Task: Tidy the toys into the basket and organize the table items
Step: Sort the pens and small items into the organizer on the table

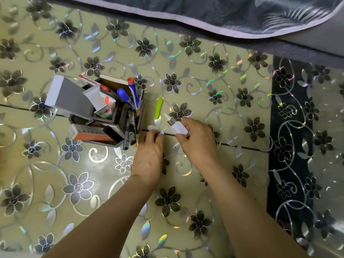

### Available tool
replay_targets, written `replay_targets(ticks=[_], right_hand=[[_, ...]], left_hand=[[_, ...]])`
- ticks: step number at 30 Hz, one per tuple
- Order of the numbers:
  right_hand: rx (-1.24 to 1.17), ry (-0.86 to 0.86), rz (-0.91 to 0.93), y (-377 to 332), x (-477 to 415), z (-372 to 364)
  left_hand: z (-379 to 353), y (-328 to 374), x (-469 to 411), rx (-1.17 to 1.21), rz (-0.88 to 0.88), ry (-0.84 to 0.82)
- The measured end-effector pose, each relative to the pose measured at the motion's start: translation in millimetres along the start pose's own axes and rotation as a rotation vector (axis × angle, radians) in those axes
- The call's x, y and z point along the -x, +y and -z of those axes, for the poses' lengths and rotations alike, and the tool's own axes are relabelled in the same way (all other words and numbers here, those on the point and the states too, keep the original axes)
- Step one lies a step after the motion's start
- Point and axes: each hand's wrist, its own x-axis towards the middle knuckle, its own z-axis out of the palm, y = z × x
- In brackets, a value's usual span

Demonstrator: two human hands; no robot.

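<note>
My right hand (197, 140) grips a small white dropper bottle (176, 124), its nozzle pointing up and to the left. My left hand (149, 153) pinches the white end of a utensil with a green handle (158, 108), which lies on the table just right of the organizer. A dark desk organizer (109, 123) stands to the left of both hands. It holds several markers (126, 97), tubes, small boxes and a grey-and-white box (68, 95).
The table (74, 183) has a glossy cover with silver and dark flowers. A dark band (290, 146) runs down its right side. A grey fabric edge (223, 19) lies along the far side.
</note>
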Motion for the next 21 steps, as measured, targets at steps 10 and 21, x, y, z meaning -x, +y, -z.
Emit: replay_targets(ticks=[10, 21], right_hand=[[-0.624, 0.059, -0.188, -59, 46, 30], [-0.968, -0.016, -0.173, -134, 59, 15]], left_hand=[[86, 1, 79, 0.329, -0.135, 0.129], [99, -82, 41, 0.504, 0.153, 0.286]])
